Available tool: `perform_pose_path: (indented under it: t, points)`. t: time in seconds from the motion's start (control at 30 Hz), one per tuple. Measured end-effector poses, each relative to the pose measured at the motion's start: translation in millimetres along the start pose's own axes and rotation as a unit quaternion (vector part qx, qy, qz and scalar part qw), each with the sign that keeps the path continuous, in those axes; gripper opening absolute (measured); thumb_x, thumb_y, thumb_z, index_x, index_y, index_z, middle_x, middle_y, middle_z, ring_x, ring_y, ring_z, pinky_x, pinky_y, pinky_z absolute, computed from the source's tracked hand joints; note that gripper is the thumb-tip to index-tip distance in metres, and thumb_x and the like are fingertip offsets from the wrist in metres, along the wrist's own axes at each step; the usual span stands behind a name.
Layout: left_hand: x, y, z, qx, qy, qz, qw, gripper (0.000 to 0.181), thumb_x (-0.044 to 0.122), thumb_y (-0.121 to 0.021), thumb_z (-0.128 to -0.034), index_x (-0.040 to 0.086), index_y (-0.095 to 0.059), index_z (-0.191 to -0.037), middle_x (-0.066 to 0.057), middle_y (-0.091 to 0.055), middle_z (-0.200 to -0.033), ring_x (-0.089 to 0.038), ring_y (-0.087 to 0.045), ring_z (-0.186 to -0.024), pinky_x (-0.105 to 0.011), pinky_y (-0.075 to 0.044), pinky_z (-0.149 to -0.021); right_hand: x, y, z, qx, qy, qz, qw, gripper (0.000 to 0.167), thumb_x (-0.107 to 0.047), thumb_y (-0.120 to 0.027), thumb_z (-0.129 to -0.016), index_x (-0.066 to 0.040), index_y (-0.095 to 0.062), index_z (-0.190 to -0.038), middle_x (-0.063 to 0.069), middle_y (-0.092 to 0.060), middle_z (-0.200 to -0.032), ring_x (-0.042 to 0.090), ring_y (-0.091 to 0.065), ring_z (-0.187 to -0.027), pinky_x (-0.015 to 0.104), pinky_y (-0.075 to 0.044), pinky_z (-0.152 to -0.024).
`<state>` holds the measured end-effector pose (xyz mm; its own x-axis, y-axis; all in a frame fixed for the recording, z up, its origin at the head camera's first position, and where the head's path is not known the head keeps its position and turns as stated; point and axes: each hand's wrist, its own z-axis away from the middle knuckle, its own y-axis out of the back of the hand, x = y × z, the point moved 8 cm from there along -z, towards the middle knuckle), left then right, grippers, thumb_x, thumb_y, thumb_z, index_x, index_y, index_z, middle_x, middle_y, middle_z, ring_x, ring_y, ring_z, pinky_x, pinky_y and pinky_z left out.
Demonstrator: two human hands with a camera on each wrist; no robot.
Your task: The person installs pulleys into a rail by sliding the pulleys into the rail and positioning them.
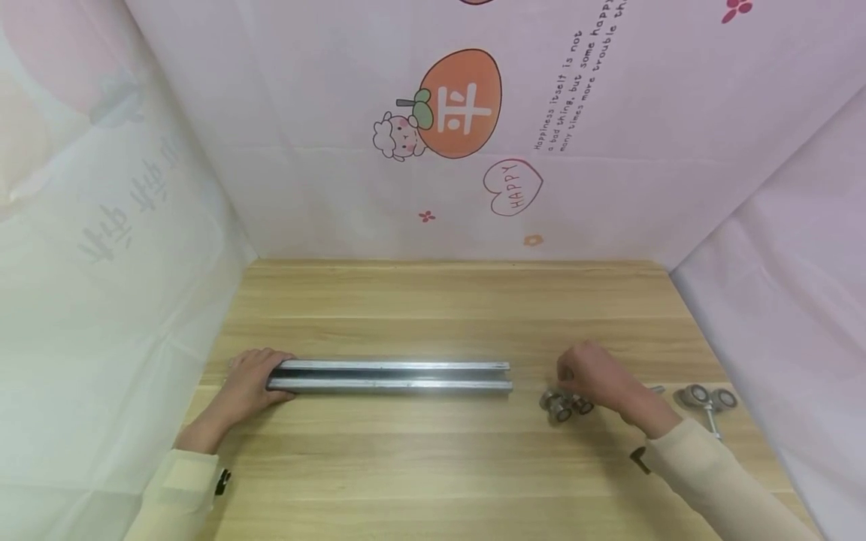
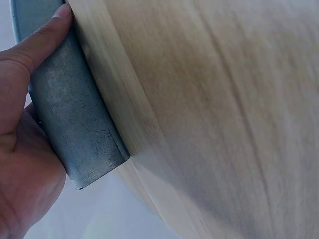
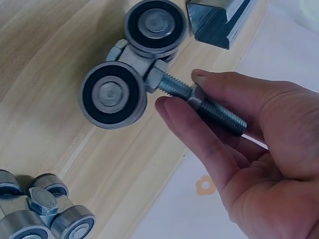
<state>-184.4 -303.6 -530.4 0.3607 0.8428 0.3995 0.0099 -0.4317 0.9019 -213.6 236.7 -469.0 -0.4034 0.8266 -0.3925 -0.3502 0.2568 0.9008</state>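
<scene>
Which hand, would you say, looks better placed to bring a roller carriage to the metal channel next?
Probably the right hand: it pinches the bolt of one roller carriage, beyond the right end of the metal channel. The left hand grips the channel's opposite end, so it seems better suited to steadying.

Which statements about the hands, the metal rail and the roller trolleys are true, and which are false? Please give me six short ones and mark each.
1. The left hand grips the left end of the metal rail. True.
2. The right hand pinches a roller trolley by its threaded bolt. True.
3. The held trolley is inside the rail. False: it is outside, apart from the rail's right end.
4. Every trolley is in the person's hands. False: another trolley lies on the wooden table, at the right.
5. The held trolley is nearer to the rail than that other one. True.
6. The person wears black. False: both sleeves are pale cream.
</scene>
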Motion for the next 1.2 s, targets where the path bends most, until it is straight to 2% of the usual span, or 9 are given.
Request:
perform_pose_path:
  t: [0.23, 0.37, 0.77, 1.03, 1.2]
  points:
    - [-2.8, -0.3, -0.5, -0.01, 0.006, -0.005, 0.9999, 0.066, 0.021, -0.097, -0.0723, 0.005, -0.066, -0.128, -0.018, -0.072, -0.118, -0.044, -0.061, -0.116, -0.067, -0.034, -0.107, -5.4, -1.8, 9.3, -0.008, 0.005, 0.015, 0.9998, 0.025, 0.001, -0.083, -0.084, -0.014, -0.072, -0.068, -0.006, -0.064, -0.063, 0.005, -0.05, -0.053, 0.021, -0.048, -0.049]
    - [-2.7, -0.3, 0.1, -0.009, 0.003, -0.009, 0.9999, 0.066, 0.021, -0.097, -0.0725, 0.005, -0.066, -0.128, -0.019, -0.072, -0.119, -0.044, -0.061, -0.115, -0.068, -0.034, -0.107, -5.1, -4.9, 13.5, -0.01, -0.006, 0.025, 0.9996, 0.024, 0.001, -0.086, -0.082, -0.015, -0.072, -0.069, -0.007, -0.064, -0.064, 0.005, -0.051, -0.055, 0.021, -0.047, -0.05]
    - [1.7, 1.4, 0.6, 0.01, -0.005, -0.008, 0.9999, 0.066, 0.022, -0.099, -0.0699, 0.005, -0.067, -0.125, -0.017, -0.072, -0.115, -0.043, -0.063, -0.112, -0.067, -0.037, -0.104, -4.3, -10.1, 15.3, -0.019, -0.022, 0.04, 0.9988, 0.021, 0.001, -0.085, -0.081, -0.014, -0.073, -0.073, -0.008, -0.063, -0.067, 0.006, -0.052, -0.058, 0.021, -0.048, -0.051]
    - [-0.4, 0.3, 0.4, -0.006, 0.003, -0.011, 0.9999, 0.064, 0.023, -0.098, -0.0722, 0.006, -0.067, -0.126, -0.016, -0.072, -0.115, -0.042, -0.062, -0.112, -0.067, -0.036, -0.105, -6.5, -11.9, 17.8, 0.002, 0.024, 0.057, 0.9981, 0.02, 0.0, -0.091, -0.076, -0.011, -0.075, -0.077, -0.004, -0.07, -0.071, 0.001, -0.054, -0.059, 0.018, -0.05, -0.054]
    - [-0.2, 0.6, -1.0, -0.018, 0.011, -0.002, 0.9998, 0.064, 0.024, -0.098, -0.0731, 0.007, -0.067, -0.126, -0.014, -0.072, -0.115, -0.04, -0.061, -0.112, -0.067, -0.036, -0.106, -6.9, -12.5, 20.5, 0.01, 0.036, 0.055, 0.9978, 0.021, 0.003, -0.09, -0.074, -0.011, -0.075, -0.078, -0.005, -0.071, -0.072, -0.001, -0.055, -0.06, 0.017, -0.05, -0.054]
